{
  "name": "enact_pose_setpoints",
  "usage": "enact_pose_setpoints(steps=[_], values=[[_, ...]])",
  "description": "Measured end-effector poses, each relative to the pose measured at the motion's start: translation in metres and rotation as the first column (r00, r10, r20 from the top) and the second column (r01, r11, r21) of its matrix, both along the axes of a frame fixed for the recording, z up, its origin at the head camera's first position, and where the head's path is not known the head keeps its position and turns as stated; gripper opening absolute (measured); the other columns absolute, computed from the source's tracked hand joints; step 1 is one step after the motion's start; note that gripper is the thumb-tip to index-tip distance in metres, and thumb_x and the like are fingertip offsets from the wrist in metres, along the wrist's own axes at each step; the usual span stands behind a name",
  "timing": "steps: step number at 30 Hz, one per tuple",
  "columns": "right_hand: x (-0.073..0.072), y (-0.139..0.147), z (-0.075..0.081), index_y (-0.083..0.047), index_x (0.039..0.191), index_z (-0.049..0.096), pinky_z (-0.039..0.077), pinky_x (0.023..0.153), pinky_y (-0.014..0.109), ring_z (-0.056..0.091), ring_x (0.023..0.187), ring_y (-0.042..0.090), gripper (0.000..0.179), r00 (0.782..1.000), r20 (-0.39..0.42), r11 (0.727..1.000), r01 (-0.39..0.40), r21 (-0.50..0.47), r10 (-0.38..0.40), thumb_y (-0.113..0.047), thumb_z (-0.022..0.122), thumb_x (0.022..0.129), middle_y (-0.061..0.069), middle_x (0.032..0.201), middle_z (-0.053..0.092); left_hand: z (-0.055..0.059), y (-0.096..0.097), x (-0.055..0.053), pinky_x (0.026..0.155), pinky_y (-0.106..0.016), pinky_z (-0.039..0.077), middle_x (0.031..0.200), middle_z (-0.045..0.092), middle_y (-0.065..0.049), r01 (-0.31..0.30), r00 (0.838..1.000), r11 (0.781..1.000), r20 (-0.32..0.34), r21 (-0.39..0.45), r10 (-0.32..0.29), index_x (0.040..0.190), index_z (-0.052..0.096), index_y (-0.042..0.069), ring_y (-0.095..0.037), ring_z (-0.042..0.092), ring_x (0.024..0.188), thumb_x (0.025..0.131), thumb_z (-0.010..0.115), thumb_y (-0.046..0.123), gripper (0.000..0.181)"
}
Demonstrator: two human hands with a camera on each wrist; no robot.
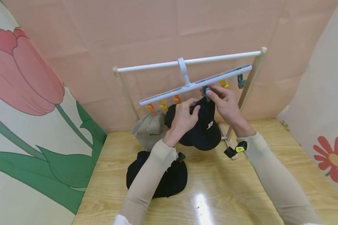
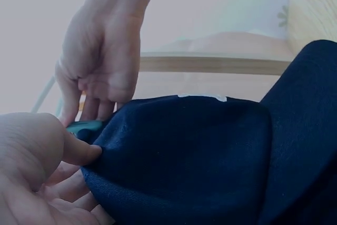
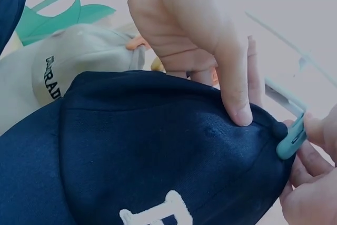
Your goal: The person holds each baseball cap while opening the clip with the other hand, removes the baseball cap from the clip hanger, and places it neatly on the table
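Observation:
A dark baseball cap point(image 1: 198, 135) with a white letter hangs below the light-blue clip hanger point(image 1: 222, 76). My left hand point(image 1: 184, 117) holds the cap's crown, its thumb point(image 3: 242, 113) on the outside of the fabric and the fingers on the far side. With thumb and fingers, my right hand point(image 1: 225, 103) pinches a teal clip point(image 3: 291, 139) at the top of the crown. In the right wrist view the clip sits over the cap's edge by the button. Whether its jaws bite the cloth I cannot tell.
A beige cap point(image 1: 150, 128) hangs to the left, below an orange clip point(image 1: 151, 109). Another dark cap point(image 1: 171, 179) lies on the wooden table point(image 1: 214, 193), partly behind my left forearm. The hanger hooks over the white rail point(image 1: 219, 57), tilted up to the right. A wooden post point(image 1: 253, 73) stands near my right hand.

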State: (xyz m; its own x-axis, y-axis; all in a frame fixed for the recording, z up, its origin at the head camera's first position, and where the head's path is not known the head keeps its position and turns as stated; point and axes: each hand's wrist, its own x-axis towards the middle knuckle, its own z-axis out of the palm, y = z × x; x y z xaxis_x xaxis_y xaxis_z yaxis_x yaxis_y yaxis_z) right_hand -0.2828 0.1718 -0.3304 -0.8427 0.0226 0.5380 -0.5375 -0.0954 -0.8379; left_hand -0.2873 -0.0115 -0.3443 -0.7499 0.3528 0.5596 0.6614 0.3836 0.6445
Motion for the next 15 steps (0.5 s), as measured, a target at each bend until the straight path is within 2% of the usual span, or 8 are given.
enact_pose_setpoints(steps=[5,8,15], values=[[-0.0011,-0.0024,0.0,0.005,0.139,0.067,0.056,0.098,0.019,0.077,0.105,0.008,0.034,1.0,0.007,1.0,0.018,-0.004,-0.018,-0.003,0.063,0.106,-0.005,0.11,0.082,-0.0001,-0.0021,-0.0012,0.084,-0.024,0.058,0.112,0.08,-0.009,0.007,1.0,1.0,-0.009,0.005,-0.007,0.124,0.075,0.005,-0.02,0.076,0.1,0.106,0.066,0.01,0.021],[-0.0022,-0.0042,-0.0004,0.007,0.137,0.067,0.057,0.096,0.02,0.078,0.104,0.009,0.034,1.0,0.019,0.999,0.024,-0.041,-0.024,-0.003,0.064,0.105,-0.003,0.109,0.082,-0.0002,-0.0027,-0.0014,0.086,-0.023,0.058,0.113,0.08,-0.008,0.005,1.0,1.0,-0.005,0.004,-0.005,0.123,0.075,0.005,-0.019,0.076,0.1,0.106,0.066,0.009,0.02],[-0.005,-0.007,0.0,0.008,0.135,0.069,0.058,0.092,0.019,0.078,0.1,0.008,0.033,0.999,0.024,0.997,0.043,-0.06,-0.041,-0.005,0.067,0.104,-0.001,0.107,0.082,0.0015,-0.0031,-0.0016,0.089,-0.026,0.059,0.115,0.08,-0.009,0.01,1.0,1.0,0.002,0.005,-0.01,0.124,0.075,0.004,-0.02,0.076,0.103,0.106,0.065,0.009,0.021]])
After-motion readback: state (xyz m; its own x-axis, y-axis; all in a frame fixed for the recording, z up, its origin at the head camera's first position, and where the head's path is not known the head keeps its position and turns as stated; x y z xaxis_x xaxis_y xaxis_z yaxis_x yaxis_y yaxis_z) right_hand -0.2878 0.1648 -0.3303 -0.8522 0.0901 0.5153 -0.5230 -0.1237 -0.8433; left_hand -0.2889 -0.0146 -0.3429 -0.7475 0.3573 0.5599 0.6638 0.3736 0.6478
